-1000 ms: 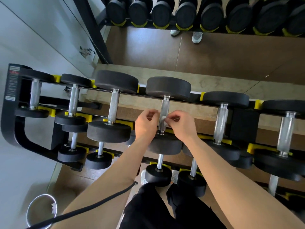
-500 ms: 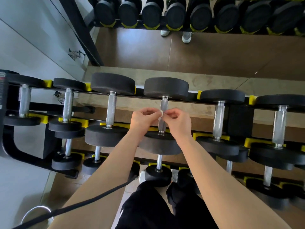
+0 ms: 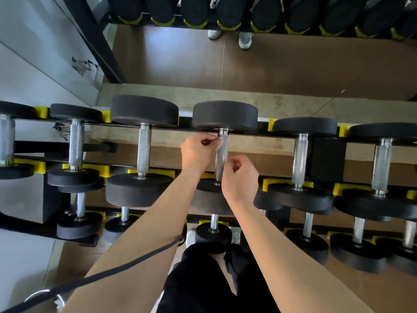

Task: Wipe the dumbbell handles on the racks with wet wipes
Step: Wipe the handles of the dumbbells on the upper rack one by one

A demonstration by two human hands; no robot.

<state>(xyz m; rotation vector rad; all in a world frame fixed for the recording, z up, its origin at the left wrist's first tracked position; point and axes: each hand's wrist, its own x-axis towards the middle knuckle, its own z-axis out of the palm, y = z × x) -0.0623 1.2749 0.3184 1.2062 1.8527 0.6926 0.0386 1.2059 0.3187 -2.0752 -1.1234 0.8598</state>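
Note:
The knurled steel handle (image 3: 221,162) of the middle dumbbell on the top rack tier lies straight in front of me. My left hand (image 3: 197,153) is at the handle's far end, just under the black weight head (image 3: 224,115), and pinches a small white wet wipe (image 3: 219,143) against the steel. My right hand (image 3: 240,178) is lower, beside the near half of the handle, with its fingers curled; nothing shows in it.
Several more dumbbells sit on yellow saddles (image 3: 270,124) to the left and right and on the lower tiers. A mirror behind reflects the brown floor and another rack (image 3: 225,14). A metal bin rim (image 3: 42,295) is at bottom left. A black cord (image 3: 135,260) crosses my left forearm.
Both hands pinched the wipe together at mid-handle. The left hand has since slid it up to the far end, and the right hand has come off and dropped toward the near end.

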